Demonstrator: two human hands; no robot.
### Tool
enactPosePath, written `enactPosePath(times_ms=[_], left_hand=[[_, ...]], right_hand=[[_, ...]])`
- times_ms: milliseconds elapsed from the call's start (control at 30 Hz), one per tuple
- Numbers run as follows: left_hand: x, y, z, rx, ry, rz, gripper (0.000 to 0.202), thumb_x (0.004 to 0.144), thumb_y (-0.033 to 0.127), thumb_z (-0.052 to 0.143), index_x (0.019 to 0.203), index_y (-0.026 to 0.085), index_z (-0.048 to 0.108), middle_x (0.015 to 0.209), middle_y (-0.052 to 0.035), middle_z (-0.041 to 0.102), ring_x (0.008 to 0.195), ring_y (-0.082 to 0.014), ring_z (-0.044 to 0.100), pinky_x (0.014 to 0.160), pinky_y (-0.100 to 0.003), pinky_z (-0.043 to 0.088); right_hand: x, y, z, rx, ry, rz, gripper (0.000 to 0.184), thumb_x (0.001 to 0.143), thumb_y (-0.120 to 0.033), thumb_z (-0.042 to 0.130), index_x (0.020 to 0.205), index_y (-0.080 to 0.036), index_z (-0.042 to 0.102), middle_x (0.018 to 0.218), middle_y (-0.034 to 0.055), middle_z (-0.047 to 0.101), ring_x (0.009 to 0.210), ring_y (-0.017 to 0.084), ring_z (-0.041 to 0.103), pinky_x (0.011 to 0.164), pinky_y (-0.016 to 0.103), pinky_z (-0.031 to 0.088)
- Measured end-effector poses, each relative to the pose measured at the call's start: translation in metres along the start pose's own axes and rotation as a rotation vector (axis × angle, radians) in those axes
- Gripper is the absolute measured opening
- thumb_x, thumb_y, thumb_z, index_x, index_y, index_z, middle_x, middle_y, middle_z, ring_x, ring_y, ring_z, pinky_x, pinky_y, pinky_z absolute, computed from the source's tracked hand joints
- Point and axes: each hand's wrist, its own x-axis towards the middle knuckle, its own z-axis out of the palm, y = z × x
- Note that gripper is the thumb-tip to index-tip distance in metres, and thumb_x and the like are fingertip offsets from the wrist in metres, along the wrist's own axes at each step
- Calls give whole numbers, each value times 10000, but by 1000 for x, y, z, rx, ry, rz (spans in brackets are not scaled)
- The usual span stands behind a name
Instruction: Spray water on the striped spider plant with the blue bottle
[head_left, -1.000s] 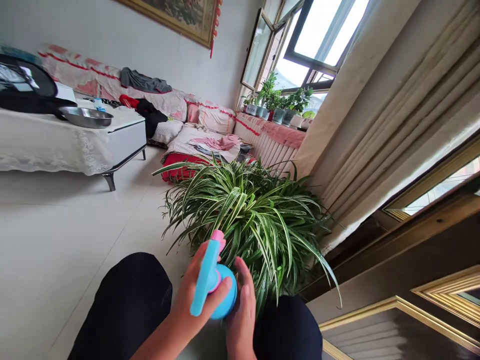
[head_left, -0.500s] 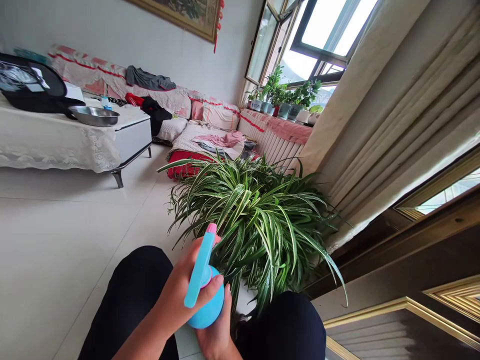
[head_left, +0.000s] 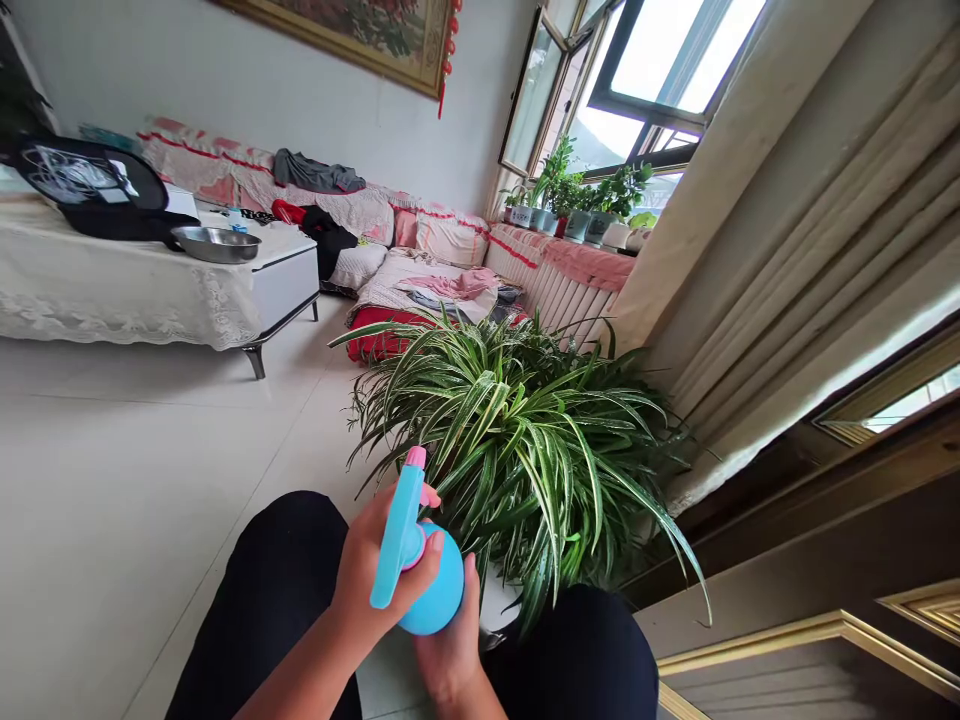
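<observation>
A light-blue spray bottle (head_left: 437,595) with a pink nozzle is held between my knees, its nozzle pointing forward at a bushy spider plant (head_left: 517,430). My left hand (head_left: 367,565) is closed around the bottle's neck and trigger, thumb across the near side and fingertips partly hidden behind the sprayer head. Beneath and to the right, my right hand (head_left: 454,640) cups the lower body of the bottle; most of its fingers are hidden. The plant's long green-and-white leaves look wet and droop close to both hands. Its pot is largely covered by leaves.
To the left stands a low table (head_left: 289,275) with a lace cloth, a metal bowl (head_left: 216,244) and an open black case (head_left: 97,190). A sofa (head_left: 450,238) lies behind. Potted plants (head_left: 577,205) line the windowsill. A curtain (head_left: 787,230) hangs close on the right.
The view has shifted slightly, so the room sits a little further right and lower. Both hands keep hold of the spray bottle, which tilts slightly differently.
</observation>
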Motion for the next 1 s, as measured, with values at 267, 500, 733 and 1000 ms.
enactPosePath(times_ms=[267,500,733,1000], left_hand=[[-7,-17,7,-333,-21,-325,667,823,410,577,1426,230,356,1314,-113,583,1254,-299,519,920,-420,540],[-4,-38,-4,-312,-56,-488,615,818,446,601,1383,272,432,1353,-98,561,1254,-303,508,1039,-460,420],[-9,-55,-8,-277,-25,-453,435,822,422,602,1211,229,581,1272,-94,602,1232,-293,529,1041,-441,420],[-6,-50,-16,-180,27,-439,269,818,398,586,1001,211,644,1021,-62,683,1032,-251,623,978,-420,449]], right_hand=[[5,-9,-2,8,-20,34,640,673,-628,717,1147,-199,683,1163,108,707,1071,280,653,967,422,438],[11,4,-1,-33,58,174,685,586,-683,740,1037,-168,720,1052,116,741,1007,306,657,837,442,494],[11,6,5,-60,105,201,707,544,-680,764,1017,-156,717,1035,122,741,957,297,666,792,416,508],[12,9,7,-56,89,215,683,576,-678,749,1023,-162,714,1023,111,747,1012,302,660,809,415,512]])
